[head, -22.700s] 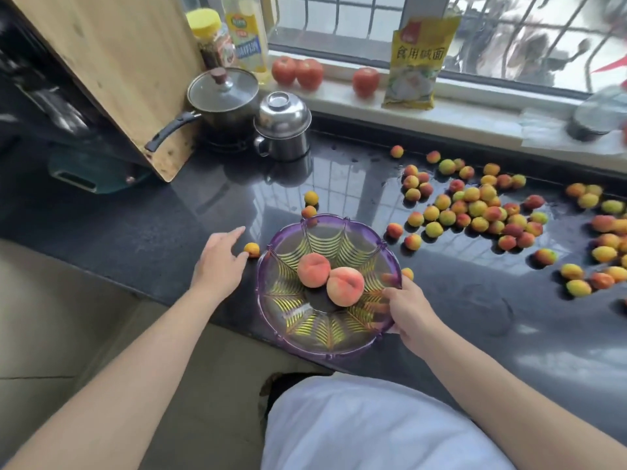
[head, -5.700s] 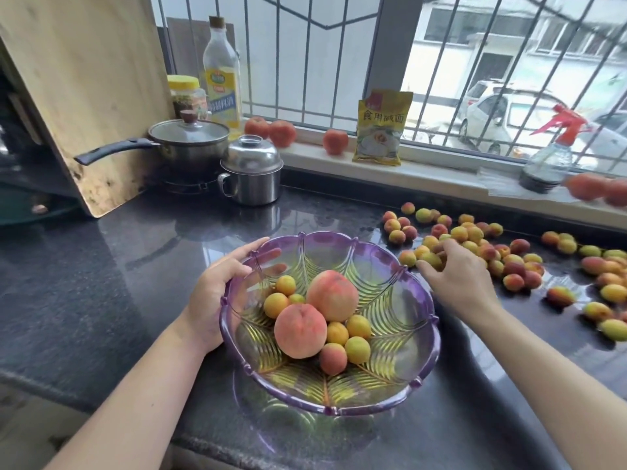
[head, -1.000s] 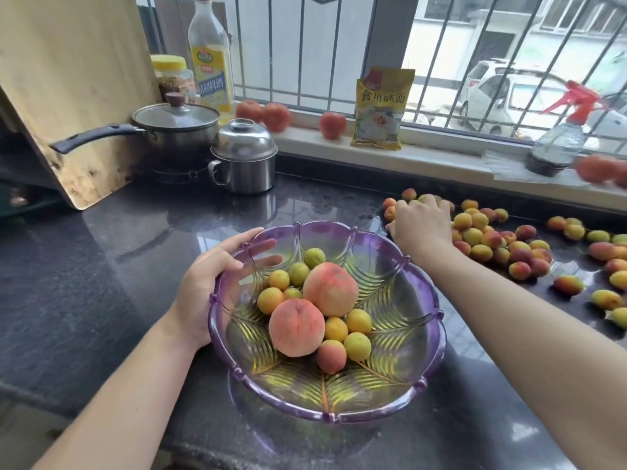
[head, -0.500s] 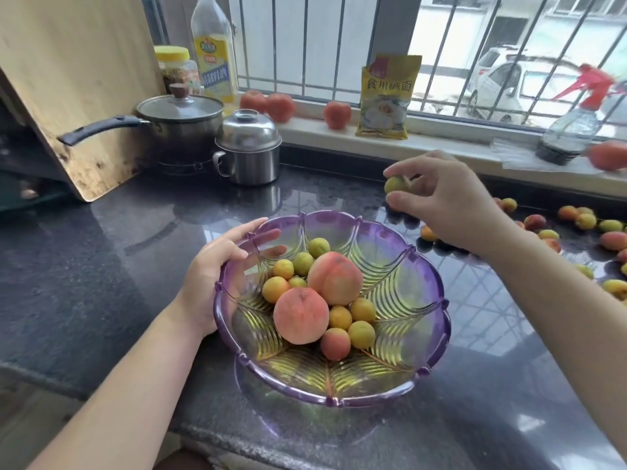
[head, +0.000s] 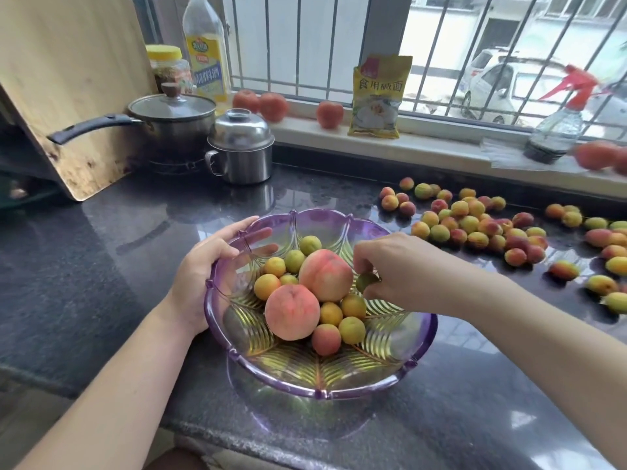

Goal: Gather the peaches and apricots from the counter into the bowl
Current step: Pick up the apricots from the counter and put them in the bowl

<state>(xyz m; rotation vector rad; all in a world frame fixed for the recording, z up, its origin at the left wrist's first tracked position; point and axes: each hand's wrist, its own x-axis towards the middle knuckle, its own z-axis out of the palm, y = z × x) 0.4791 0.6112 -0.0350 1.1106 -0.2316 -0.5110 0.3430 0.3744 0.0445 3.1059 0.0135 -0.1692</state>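
Change since half a second ago: the right hand (head: 403, 269) has come down from above the counter's scattered fruit to inside the purple bowl (head: 400, 371), carrying the green apricot (head: 366, 281) with it; the left hand has stayed on the rim.
Right hand: centre of the frame, over the bowl's right half, fingers curled down and pinching the green apricot just beside the upper peach (head: 325, 274).
Left hand (head: 200, 266): centre left, thumb over the bowl's left rim and fingers curled against its outer wall, gripping it.
Purple bowl: clear ribbed plastic, lower centre of the frame, standing on the dark counter (head: 101, 266).
Bowl contents: two peaches touching, the lower peach (head: 291, 312) nearer the camera; small yellow, green and reddish apricots packed around them.
Loose apricots (head: 475, 222): a heap on the counter at right centre, well apart from the bowl, with more strung out toward the right edge.
Upper left: a wooden cutting board (head: 68, 79) leaning, a lidded saucepan (head: 173, 120) with a black handle, a steel lidded mug (head: 241, 147) just beside it.
Windowsill, top: an oil bottle (head: 205, 52), a yellow-capped jar (head: 166, 67), three tomatoes (head: 329, 113), a yellow packet (head: 378, 96) and a spray bottle (head: 556, 130) with a red trigger.
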